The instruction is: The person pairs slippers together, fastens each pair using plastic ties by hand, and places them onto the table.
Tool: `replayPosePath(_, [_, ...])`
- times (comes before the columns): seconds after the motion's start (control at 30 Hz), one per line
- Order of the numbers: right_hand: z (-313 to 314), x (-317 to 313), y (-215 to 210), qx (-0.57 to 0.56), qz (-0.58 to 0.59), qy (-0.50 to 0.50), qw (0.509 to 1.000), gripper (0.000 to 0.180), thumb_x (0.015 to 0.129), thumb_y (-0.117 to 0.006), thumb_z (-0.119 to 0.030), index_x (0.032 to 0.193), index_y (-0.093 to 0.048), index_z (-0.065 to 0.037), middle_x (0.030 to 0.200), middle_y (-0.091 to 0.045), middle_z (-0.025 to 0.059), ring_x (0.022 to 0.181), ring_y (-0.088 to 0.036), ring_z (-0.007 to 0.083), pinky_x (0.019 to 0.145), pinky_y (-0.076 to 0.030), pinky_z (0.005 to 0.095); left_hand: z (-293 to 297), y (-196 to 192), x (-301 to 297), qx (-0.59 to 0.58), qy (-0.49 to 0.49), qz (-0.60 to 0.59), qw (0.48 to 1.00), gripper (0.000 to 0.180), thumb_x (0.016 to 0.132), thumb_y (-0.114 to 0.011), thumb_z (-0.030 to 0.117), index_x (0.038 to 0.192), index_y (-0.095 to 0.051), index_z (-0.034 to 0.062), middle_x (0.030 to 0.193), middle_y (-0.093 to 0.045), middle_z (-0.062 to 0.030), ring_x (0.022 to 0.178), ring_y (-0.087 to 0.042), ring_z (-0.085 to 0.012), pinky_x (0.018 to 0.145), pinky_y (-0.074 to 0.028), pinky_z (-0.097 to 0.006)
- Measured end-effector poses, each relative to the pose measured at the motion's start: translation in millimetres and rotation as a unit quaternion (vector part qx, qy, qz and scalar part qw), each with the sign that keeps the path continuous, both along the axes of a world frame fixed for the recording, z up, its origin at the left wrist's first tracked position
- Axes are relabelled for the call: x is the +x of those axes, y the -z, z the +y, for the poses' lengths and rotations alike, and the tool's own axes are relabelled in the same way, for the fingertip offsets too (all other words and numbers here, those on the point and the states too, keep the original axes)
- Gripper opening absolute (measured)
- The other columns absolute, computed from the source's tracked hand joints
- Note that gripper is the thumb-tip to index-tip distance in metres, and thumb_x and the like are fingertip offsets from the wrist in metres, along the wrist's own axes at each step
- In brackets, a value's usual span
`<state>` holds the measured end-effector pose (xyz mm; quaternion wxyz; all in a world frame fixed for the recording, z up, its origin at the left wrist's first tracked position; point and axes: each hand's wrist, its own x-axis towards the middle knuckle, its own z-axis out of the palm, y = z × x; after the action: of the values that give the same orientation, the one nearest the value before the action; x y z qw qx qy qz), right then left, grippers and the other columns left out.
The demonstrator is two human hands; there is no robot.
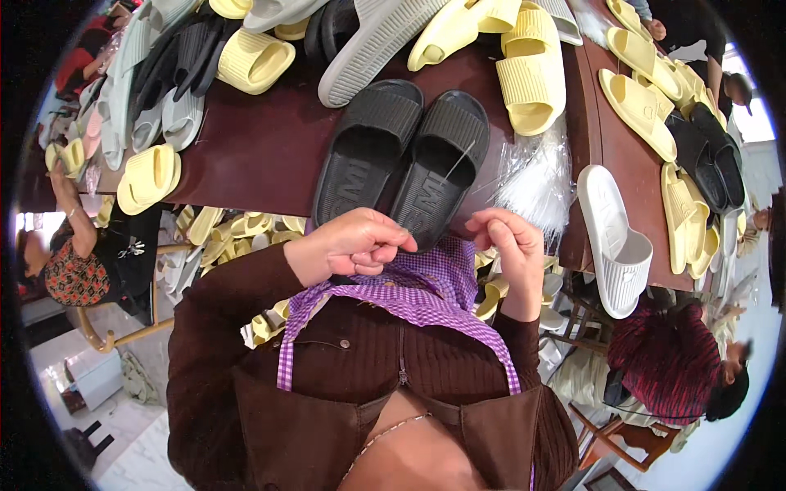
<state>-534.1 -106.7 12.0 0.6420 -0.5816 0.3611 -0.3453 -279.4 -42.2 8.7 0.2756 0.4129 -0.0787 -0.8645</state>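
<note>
A pair of black slide sandals lies side by side at the table's near edge, the left slide point(372, 135) and the right slide point(446, 155), toes pointing away from me. A thin pale strand point(460, 159) sticks out by the right slide's strap. My left hand point(356, 245) is closed with its fingers curled, its fingertips at the heels of the slides. To the right of the right slide, apart from it, my right hand point(514, 245) is closed in a pinch. Whatever either hand holds, if anything, is too small to make out.
A bundle of clear thin strands point(536, 184) lies right of the black slides on the dark red table point(246, 151). Yellow slides point(532, 74), a grey slide point(377, 49) and a white slide point(614, 237) surround it. Other people sit on both sides, one in a striped top point(667, 356).
</note>
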Motion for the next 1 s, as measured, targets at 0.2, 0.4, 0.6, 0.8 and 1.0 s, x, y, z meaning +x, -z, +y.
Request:
replayPosePath(0.2, [-3.4,-6.4,0.7,0.01,0.002,0.035,0.999,0.02,0.093,-0.053,-0.01,0.102,-0.066,0.001,0.088,-0.067,0.0048,0.07,-0.057,0.0069,0.065,-0.047,0.02,27.8,1.5,16.0,0.015,0.008,-0.019,1.0,0.02,0.093,-0.051,0.01,0.097,-0.057,-0.0086,0.054,-0.046,-0.0039,0.035,-0.03,-0.0045,0.033,-0.022,-0.021])
replayPosePath(0.4, [-15.1,3.2,-6.2,-0.016,0.027,0.063,0.998,0.02,0.092,-0.052,-0.009,0.099,-0.066,0.003,0.084,-0.067,0.0062,0.068,-0.056,0.0082,0.064,-0.046,0.0219,28.9,-3.2,21.1,0.014,-0.001,-0.009,1.0,0.02,0.093,-0.051,0.01,0.098,-0.057,-0.009,0.055,-0.046,-0.0037,0.035,-0.03,-0.0053,0.033,-0.022,-0.021])
replayPosePath(0.6, [-55.9,21.2,-21.8,-0.181,0.124,0.088,0.972,0.021,0.092,-0.052,-0.01,0.098,-0.066,0.004,0.084,-0.067,0.0053,0.069,-0.057,0.0092,0.063,-0.045,0.023,-30.8,1.3,-4.5,-0.054,-0.04,-0.026,0.997,0.02,0.095,-0.049,0.011,0.101,-0.054,-0.0071,0.054,-0.044,0.0005,0.035,-0.03,-0.0053,0.034,-0.022,-0.022])
replayPosePath(0.8, [-111.9,55.4,-17.1,-0.343,0.277,0.184,0.878,0.023,0.087,-0.058,-0.016,0.096,-0.067,0.002,0.077,-0.068,0.0141,0.071,-0.064,0.0177,0.067,-0.049,0.0285,-89.8,23.5,-43.3,-0.077,-0.14,-0.009,0.987,0.016,0.095,-0.048,0.012,0.098,-0.055,-0.0018,0.056,-0.045,0.0004,0.037,-0.028,-0.0068,0.037,-0.022,-0.024])
replayPosePath(1.0, [-155.7,90.0,17.1,-0.349,0.365,0.173,0.846,0.028,0.081,-0.063,-0.024,0.094,-0.069,0.0,0.079,-0.067,0.0186,0.075,-0.066,0.0272,0.072,-0.05,0.0344,-103.9,31.1,-51.6,-0.093,-0.158,-0.036,0.982,0.014,0.095,-0.048,0.011,0.095,-0.055,0.0001,0.059,-0.047,-0.0002,0.038,-0.027,-0.0075,0.038,-0.022,-0.025])
